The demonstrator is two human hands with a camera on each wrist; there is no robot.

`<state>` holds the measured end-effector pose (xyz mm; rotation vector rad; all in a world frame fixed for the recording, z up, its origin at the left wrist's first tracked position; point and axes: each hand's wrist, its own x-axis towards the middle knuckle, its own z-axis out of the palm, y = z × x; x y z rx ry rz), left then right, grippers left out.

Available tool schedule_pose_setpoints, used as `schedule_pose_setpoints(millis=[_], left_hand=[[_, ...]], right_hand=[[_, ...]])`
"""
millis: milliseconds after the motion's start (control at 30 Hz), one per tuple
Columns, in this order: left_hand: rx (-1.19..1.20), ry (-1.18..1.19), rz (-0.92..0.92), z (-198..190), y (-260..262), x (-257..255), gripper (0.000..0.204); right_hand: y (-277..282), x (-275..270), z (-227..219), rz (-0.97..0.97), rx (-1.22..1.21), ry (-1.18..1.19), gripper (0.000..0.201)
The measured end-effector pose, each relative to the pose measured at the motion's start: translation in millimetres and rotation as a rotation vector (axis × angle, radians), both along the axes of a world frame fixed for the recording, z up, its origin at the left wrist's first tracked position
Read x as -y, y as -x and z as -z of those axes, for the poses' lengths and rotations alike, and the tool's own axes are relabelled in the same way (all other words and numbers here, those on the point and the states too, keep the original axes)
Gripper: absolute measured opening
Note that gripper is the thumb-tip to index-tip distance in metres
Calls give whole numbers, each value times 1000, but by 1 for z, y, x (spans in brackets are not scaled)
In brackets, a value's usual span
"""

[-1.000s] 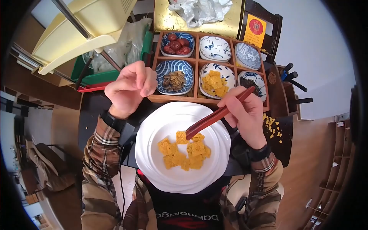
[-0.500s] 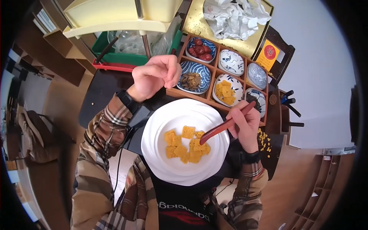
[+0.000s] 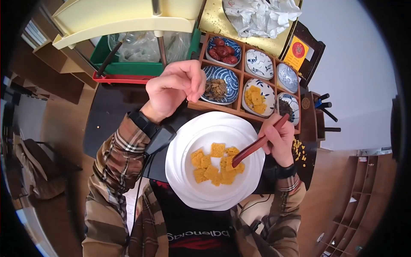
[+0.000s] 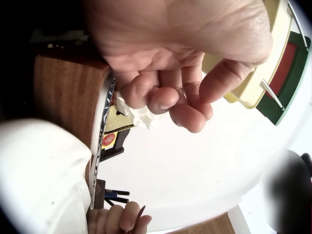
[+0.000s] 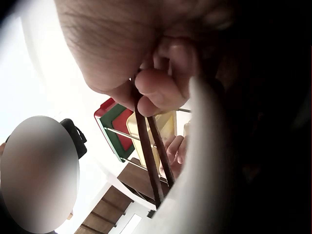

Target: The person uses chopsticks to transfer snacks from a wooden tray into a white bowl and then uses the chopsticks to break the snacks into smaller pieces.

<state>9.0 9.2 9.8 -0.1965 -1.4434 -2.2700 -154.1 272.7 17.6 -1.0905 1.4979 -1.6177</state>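
Note:
The right hand (image 3: 278, 141) grips red-brown wooden tongs (image 3: 261, 140), seen as two strips (image 5: 148, 156) in the right wrist view. Their tips are at the right-hand yellow square pieces (image 3: 229, 171) on a white plate (image 3: 180, 188). Several more pieces lie around the plate's middle, one square (image 3: 217, 149) near its top. Raised at the plate's upper left, the left hand (image 3: 175, 88) holds nothing, its fingers loosely curled (image 4: 175, 73). Beyond the plate, a divided wooden box (image 3: 222, 109) holds bowls, one with yellow pieces (image 3: 255, 100).
Other bowls hold red dates (image 3: 222, 51), brown seeds (image 3: 216, 89) and dark bits (image 3: 285, 108). A green bin (image 3: 128, 67) and cream tray (image 3: 124, 25) stand at the upper left, crumpled paper (image 3: 261, 19) at the top. Yellow crumbs (image 3: 298, 150) lie right of the plate.
The tongs' tips have moved from the top square to the right-hand pieces. The left hand has shifted right, over the seed bowl's edge. The head view has turned and shifted.

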Motion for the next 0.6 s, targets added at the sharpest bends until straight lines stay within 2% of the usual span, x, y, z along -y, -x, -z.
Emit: schedule_pose_setpoints(millis=[267, 333, 367, 433, 600], left_hand=[[-7, 21, -8, 3, 2, 2, 15], [-44, 3, 59, 5, 3, 7, 17], [-54, -5, 47, 7, 3, 8, 17], [-41, 50, 64, 5, 1, 7, 18], [-42, 43, 57, 5, 2, 8, 18]], right_hand=[[0, 1, 0, -2, 31, -5, 21], [0, 1, -1, 32, 81, -5, 22], [1, 1, -2, 20, 72, -13, 22], [-2, -2, -6, 137, -89, 24, 22], [-4, -7, -12, 95, -105, 57, 17]])
